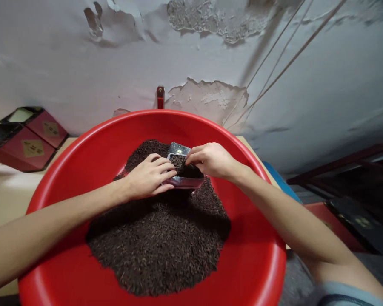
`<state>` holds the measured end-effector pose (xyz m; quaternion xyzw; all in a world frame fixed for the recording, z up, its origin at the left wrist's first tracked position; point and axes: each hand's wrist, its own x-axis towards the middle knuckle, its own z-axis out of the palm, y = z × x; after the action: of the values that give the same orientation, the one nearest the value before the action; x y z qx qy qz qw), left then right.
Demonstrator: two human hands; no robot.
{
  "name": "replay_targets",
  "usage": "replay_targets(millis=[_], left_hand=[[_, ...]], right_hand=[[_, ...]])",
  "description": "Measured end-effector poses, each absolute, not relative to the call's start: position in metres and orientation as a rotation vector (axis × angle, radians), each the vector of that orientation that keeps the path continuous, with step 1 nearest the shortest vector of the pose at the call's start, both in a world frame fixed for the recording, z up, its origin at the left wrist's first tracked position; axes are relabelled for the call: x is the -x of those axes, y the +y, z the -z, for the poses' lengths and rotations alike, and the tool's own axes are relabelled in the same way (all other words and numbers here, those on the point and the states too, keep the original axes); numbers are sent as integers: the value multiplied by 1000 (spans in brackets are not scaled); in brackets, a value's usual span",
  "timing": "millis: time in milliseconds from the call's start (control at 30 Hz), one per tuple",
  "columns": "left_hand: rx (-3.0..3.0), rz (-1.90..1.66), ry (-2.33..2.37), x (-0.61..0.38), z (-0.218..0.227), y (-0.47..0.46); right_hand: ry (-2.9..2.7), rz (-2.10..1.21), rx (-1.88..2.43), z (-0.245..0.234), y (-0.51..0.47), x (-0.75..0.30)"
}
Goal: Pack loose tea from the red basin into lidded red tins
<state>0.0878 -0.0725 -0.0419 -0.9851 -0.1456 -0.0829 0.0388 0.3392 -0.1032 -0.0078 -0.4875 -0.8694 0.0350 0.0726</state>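
Note:
A small metal tin (187, 182) sits on a heap of dark loose tea leaves (159, 238). It is filled with the same leaves, and its dark lid (178, 148) stands raised at the back. My left hand (155, 175) grips the tin's left side, with fingers over the rim and the thumb along the front. Over the tin's right end, my right hand (212, 159) has its fingers drawn together, fingertips down at the leaves. Whatever lies between those fingertips is hidden. Heap and tin are both inside a large red plastic basin (60, 178).
Two red boxes with dark open tops (25, 140) stand on the tabletop (9, 191) at left. A peeling wall (127, 72) rises behind the basin, with cords (274, 74) strung at right. A red-and-black box (354, 225) sits at lower right.

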Motion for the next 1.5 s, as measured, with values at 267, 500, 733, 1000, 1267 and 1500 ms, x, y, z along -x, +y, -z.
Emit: replay_targets(millis=[267,500,733,1000,1267,1500], left_hand=[[3032,422,-538,-82,39,-74],[2902,48,-1308,-75,38,-73],[2930,-1032,-1458,-75,59,-88],[3032,-1009,-1377,-86,81,-97],[3032,-1077,-1356,-89,75,-98],[3060,-962,-1401,-88,81,-97]], right_hand=[[-2464,64,1131,8,-107,-347],[-2810,-157,887,27,-95,-344],[-2657,34,1072,38,-92,-330],[-2705,-115,904,45,-82,-328],[-2773,-226,875,32,-80,-339],[-2793,-379,886,15,-83,-352]])
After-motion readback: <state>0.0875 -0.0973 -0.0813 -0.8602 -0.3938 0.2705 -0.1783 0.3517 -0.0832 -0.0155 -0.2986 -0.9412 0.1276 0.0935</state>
